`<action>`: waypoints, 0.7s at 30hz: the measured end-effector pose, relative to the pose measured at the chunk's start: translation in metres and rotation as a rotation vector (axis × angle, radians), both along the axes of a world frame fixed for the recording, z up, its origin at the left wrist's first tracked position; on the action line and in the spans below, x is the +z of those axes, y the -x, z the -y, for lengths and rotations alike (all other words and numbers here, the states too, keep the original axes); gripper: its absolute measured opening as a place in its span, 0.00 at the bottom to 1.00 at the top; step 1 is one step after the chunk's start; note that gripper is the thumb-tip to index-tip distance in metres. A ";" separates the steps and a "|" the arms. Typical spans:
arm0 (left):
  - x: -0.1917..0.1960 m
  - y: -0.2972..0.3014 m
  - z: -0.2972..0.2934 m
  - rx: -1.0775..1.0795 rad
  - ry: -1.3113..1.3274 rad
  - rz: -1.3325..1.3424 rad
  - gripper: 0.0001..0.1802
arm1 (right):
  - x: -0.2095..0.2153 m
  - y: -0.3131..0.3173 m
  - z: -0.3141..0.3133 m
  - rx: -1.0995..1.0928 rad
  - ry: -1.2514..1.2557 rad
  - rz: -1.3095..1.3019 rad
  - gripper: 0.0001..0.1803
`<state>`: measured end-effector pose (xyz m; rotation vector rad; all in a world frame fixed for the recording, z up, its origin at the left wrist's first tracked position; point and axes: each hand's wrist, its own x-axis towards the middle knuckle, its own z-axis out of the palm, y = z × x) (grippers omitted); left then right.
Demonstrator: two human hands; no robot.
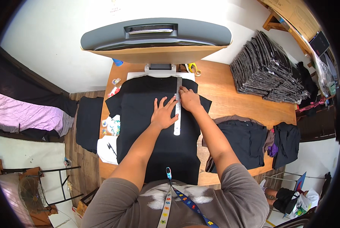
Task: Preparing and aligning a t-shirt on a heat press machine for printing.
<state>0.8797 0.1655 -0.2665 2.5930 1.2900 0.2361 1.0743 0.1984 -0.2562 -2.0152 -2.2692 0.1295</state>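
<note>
Left to right: black T-shirt [137, 97], spread over the bench [215, 81], probably light and limp, best lifted at both shoulders; left hand [164, 115], fingers splayed, laid flat on the cloth, fingertips at the ruler; metallic ruler [178, 123], upon the shirt, likely stiff and slippery, graspable by its free near end; right hand [189, 100], fingers bent against the ruler, grip indeterminable.
</note>
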 end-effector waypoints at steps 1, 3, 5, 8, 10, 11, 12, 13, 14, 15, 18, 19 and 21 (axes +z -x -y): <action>0.000 0.000 0.000 -0.002 0.002 -0.002 0.40 | 0.000 0.000 -0.002 -0.001 0.011 -0.007 0.26; 0.000 0.000 0.000 -0.003 -0.005 -0.037 0.40 | 0.001 0.001 -0.004 -0.007 0.024 -0.014 0.26; 0.000 -0.001 0.001 -0.002 -0.013 -0.026 0.40 | 0.002 0.003 -0.005 -0.029 0.075 -0.073 0.25; 0.000 -0.001 0.001 0.004 -0.024 -0.011 0.40 | 0.002 0.006 -0.005 -0.034 0.077 -0.067 0.25; 0.000 -0.002 0.002 0.003 -0.020 -0.013 0.40 | 0.001 0.008 -0.005 -0.043 0.076 -0.064 0.25; 0.000 -0.001 0.002 0.003 -0.021 -0.011 0.40 | 0.000 0.008 -0.005 -0.056 0.081 -0.057 0.25; 0.000 -0.002 0.002 0.006 -0.014 -0.013 0.40 | 0.000 0.008 -0.004 -0.052 0.073 -0.061 0.25; 0.000 -0.002 0.002 0.002 -0.023 -0.011 0.40 | 0.000 0.009 -0.004 -0.053 0.073 -0.060 0.25; 0.000 -0.002 0.002 0.004 -0.021 -0.020 0.40 | 0.000 0.009 -0.004 -0.059 0.080 -0.056 0.26; 0.000 -0.002 0.002 0.007 -0.019 -0.029 0.40 | 0.000 0.009 -0.003 -0.055 0.069 -0.060 0.26; -0.001 -0.002 0.002 0.006 -0.022 -0.006 0.40 | 0.000 0.009 0.000 -0.056 0.086 -0.074 0.26; -0.001 -0.002 0.002 0.003 -0.030 -0.004 0.40 | 0.000 0.009 0.001 -0.061 0.080 -0.090 0.26; -0.001 -0.002 0.002 0.007 -0.026 -0.019 0.40 | 0.001 0.008 0.002 -0.063 0.070 -0.103 0.27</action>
